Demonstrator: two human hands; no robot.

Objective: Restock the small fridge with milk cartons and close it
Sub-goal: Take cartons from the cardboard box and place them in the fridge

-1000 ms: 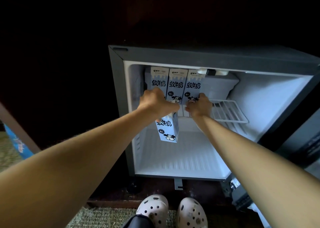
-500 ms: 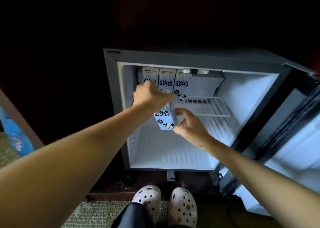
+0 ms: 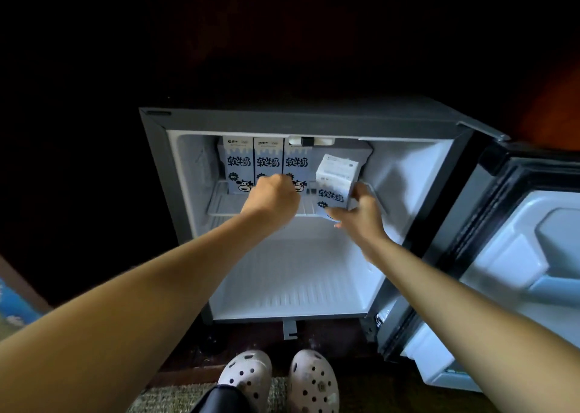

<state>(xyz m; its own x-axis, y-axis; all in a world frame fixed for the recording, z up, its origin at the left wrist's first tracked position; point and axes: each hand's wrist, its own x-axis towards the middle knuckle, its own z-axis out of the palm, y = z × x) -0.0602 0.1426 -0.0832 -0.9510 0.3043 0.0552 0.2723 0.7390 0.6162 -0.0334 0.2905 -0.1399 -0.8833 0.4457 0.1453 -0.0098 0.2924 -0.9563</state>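
Note:
The small grey fridge (image 3: 157,174) stands open on the floor. Three blue-and-white milk cartons (image 3: 239,164) stand side by side at the back left of its wire shelf (image 3: 224,207). My right hand (image 3: 361,216) grips a fourth milk carton (image 3: 335,180), tilted, over the right part of the shelf beside the standing row. My left hand (image 3: 273,197) is a closed fist in front of the middle and right standing cartons; whether it touches them cannot be told.
The fridge door (image 3: 514,255) hangs open to the right, its white inner liner facing me. The lower fridge floor (image 3: 295,287) is bare. My feet in white clogs (image 3: 276,378) stand on a woven mat just before the fridge. Dark surroundings elsewhere.
The carton passed from my left hand to my right, which lifted it from below the shelf up to shelf height on the right. The view shifted, showing more of the door.

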